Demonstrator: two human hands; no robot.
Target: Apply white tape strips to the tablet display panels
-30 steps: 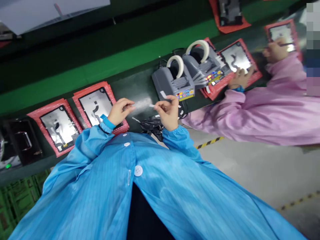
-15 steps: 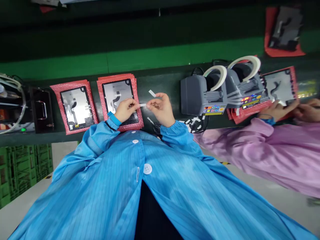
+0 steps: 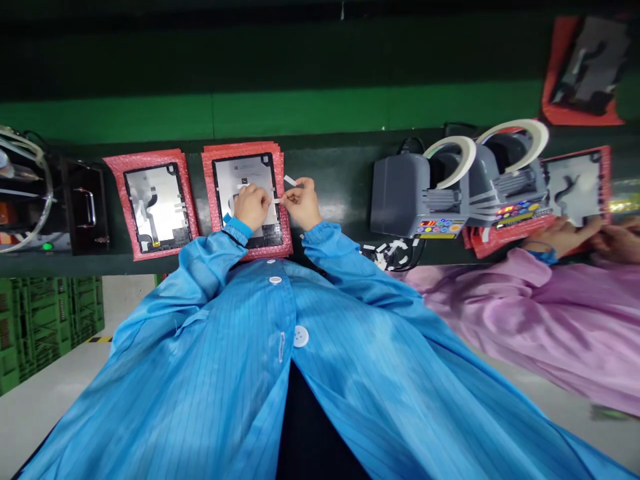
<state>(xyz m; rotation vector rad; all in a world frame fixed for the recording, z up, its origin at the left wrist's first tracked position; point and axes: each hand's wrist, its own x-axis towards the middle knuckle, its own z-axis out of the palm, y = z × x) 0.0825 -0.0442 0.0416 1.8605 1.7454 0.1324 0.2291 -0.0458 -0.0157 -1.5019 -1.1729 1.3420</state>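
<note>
The left hand [image 3: 253, 207] and the right hand [image 3: 301, 208] each pinch one end of a little white tape strip [image 3: 277, 200], each grip clamped on it. The strip sits just over the grey panel [image 3: 245, 172] on the red pad [image 3: 208, 200], maybe touching it. A tape machine [image 3: 400, 197] stands nearby on the counter [image 3: 330, 173].

Single head-worn view, looking steeply down over the wearer's chest, workbench [image 3: 330, 167] close ahead

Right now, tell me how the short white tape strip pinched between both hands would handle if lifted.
Probably floppy: the short white tape strip is thin, stretched between left hand and right hand. Likely very light: fingertip pinches alone hold it.
</note>
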